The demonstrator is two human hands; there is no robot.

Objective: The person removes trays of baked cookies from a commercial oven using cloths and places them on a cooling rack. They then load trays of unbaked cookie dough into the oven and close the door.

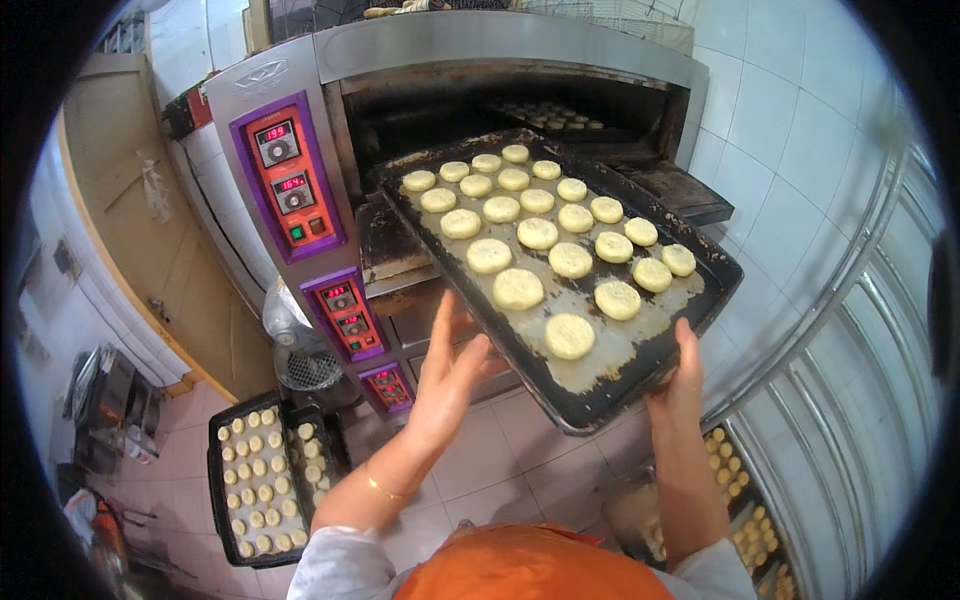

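In front of me a dark baking tray [724, 281] is tilted at the mouth of the deck oven [510, 52]. Paper lines it, and pale round flat pastries [570, 335] sit on the paper in loose rows. My right hand [679, 371] grips the near right edge, thumb on top of the rim, fingers hidden beneath. At the tray's left side, my left hand [450, 367] bears against the rim with its fingers spread, some passing behind the tray. Whether the far end rests on the oven sill is hidden. Deep inside the chamber more pastries [555, 116] are visible.
Control panels [289, 176] with lit displays run down the oven's left front. An oven flap [675, 187] juts out at right. Filled trays stand on the floor at left [217, 480] and lower right [739, 495]. A metal-barred frame [847, 360] lines the right side.
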